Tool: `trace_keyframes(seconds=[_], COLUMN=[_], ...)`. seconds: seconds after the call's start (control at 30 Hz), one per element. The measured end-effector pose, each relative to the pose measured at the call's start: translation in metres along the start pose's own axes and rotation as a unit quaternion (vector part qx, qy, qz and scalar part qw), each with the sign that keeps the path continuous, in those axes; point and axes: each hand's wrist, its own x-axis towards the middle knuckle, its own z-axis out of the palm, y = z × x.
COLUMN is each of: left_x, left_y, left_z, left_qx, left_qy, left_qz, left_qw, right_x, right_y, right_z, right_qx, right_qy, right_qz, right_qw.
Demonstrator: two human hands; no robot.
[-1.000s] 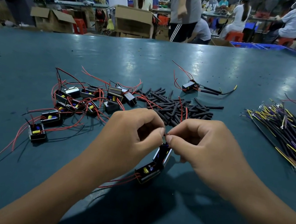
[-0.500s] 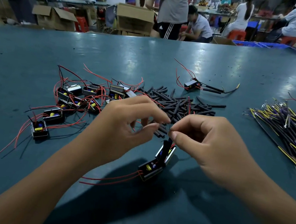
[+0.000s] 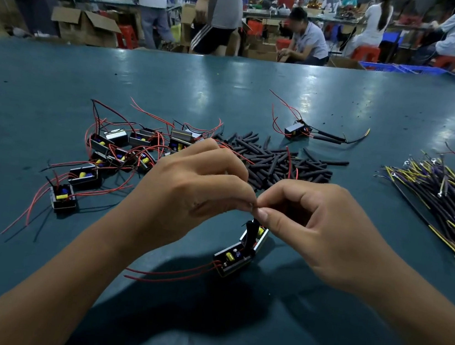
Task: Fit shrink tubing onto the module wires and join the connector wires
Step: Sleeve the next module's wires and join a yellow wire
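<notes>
While two thin red leads point(image 3: 169, 276) trailed toward the viewer across the matte teal table point(image 3: 60, 69), the small open-topped module point(image 3: 233, 260) they ran from hung just below the meeting fingertips, its black case showing a yellow part inside, with a second module point(image 3: 255, 234) tilted up behind it and a piece of black tubing point(image 3: 251, 227) standing between them. Above these the left hand point(image 3: 189, 193) and the right hand point(image 3: 314, 227) met tip to tip, each with thumb and forefinger curled and pinched on a fine wire end point(image 3: 254, 204) too small to make out clearly; the other fingers were loosely bent. To the left and farther out lay a cluster of loose modules point(image 3: 113, 154), boxy, dark, with yellow and blue components and red wires looping over one another. Directly behind the hands sat a heap of shrink tubing pieces point(image 3: 277, 161), short, black, dull and straight. To the right, well apart from the hands, lay a sheaf of connector wires point(image 3: 453, 208), black, yellow and purple, some ending in small metal ring terminals. Beyond the heap a finished module point(image 3: 297, 129) rested alone, with black sleeved leads running to its right. At the far edge of the table people sat and stood among cardboard boxes point(image 3: 86, 26) and red stools point(image 3: 365, 52).
</notes>
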Motion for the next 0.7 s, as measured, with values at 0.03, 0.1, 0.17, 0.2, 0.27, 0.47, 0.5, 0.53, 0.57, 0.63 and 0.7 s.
trace_keyframes(seconds=[0.03, 0.1, 0.17, 0.2, 0.27, 0.47, 0.5, 0.53, 0.57, 0.63, 0.7], left_x=[0.000, 0.000, 0.000, 0.000, 0.000, 0.002, 0.002, 0.002, 0.003, 0.004, 0.006], left_y=[0.000, 0.001, 0.002, 0.003, 0.005, 0.016, 0.018, 0.021, 0.024, 0.029, 0.032], left_z=[-0.001, -0.002, -0.002, -0.002, -0.001, 0.000, 0.002, 0.003, 0.005, 0.008, 0.010], left_qx=[0.003, 0.004, 0.001, -0.001, -0.017, -0.201, -0.242, -0.284, -0.329, -0.423, -0.497], left_qy=[-0.003, -0.010, -0.016, -0.020, -0.027, -0.058, -0.059, -0.053, -0.042, -0.027, -0.037], left_qz=[0.006, 0.015, 0.014, 0.008, -0.016, -0.208, -0.259, -0.315, -0.378, -0.486, -0.539], left_qw=[1.000, 1.000, 1.000, 1.000, 0.999, 0.955, 0.933, 0.904, 0.865, 0.765, 0.679], right_x=[0.000, 0.000, -0.001, -0.001, -0.001, -0.002, -0.002, -0.002, -0.002, -0.002, -0.002], right_y=[0.000, -0.001, -0.002, -0.002, -0.003, -0.005, -0.006, -0.006, -0.006, -0.006, -0.007], right_z=[0.000, 0.000, 0.000, 0.001, 0.001, 0.003, 0.003, 0.004, 0.004, 0.006, 0.007], right_qx=[-0.006, -0.012, -0.022, -0.031, -0.047, -0.087, -0.095, -0.103, -0.107, -0.107, -0.106], right_qy=[-0.002, -0.003, 0.001, 0.005, 0.014, 0.041, 0.045, 0.048, 0.050, 0.047, 0.044], right_qz=[-0.002, -0.007, -0.017, -0.024, -0.034, -0.060, -0.063, -0.067, -0.069, -0.073, -0.077], right_qw=[1.000, 1.000, 1.000, 0.999, 0.998, 0.994, 0.992, 0.991, 0.991, 0.990, 0.990])
